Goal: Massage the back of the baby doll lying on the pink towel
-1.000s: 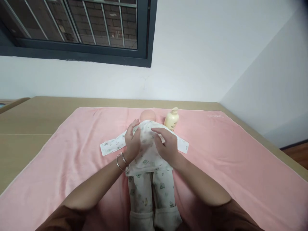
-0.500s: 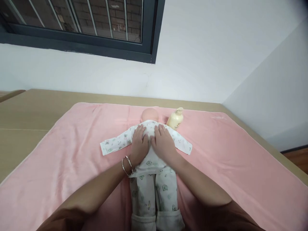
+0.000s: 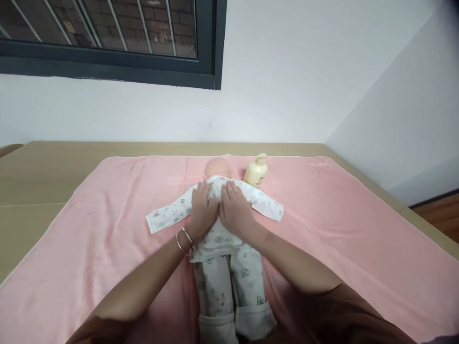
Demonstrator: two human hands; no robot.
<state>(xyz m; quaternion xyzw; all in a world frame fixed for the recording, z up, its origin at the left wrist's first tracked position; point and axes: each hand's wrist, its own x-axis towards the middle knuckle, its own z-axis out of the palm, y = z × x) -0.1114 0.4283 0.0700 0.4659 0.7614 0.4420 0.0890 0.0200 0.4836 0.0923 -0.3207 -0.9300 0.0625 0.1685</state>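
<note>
A baby doll [image 3: 218, 168] in a white printed top [image 3: 219, 241] and matching trousers [image 3: 247, 277] lies stretched out, its bald head at the far end and its sleeves spread to both sides. My left hand [image 3: 203, 205] rests flat on the left part of the doll's upper body, bangles at its wrist. Beside it, my right hand [image 3: 234, 208] lies flat on the right part, fingers pointing toward the head. The two thumbs are close together over the middle. Neither hand grips anything. The doll's face is not visible.
Under the doll is a pink blanket [image 3: 340, 229] spread over a wooden surface [image 3: 46, 177]. A cream pump bottle [image 3: 256, 171] leans beside the doll's head on the right. Behind are a white wall [image 3: 279, 86] and a dark-framed window [image 3: 211, 43].
Both hands stay on the doll's upper body, and the thumbs have come slightly closer together. The view has shifted a little, moving the window to the left.
</note>
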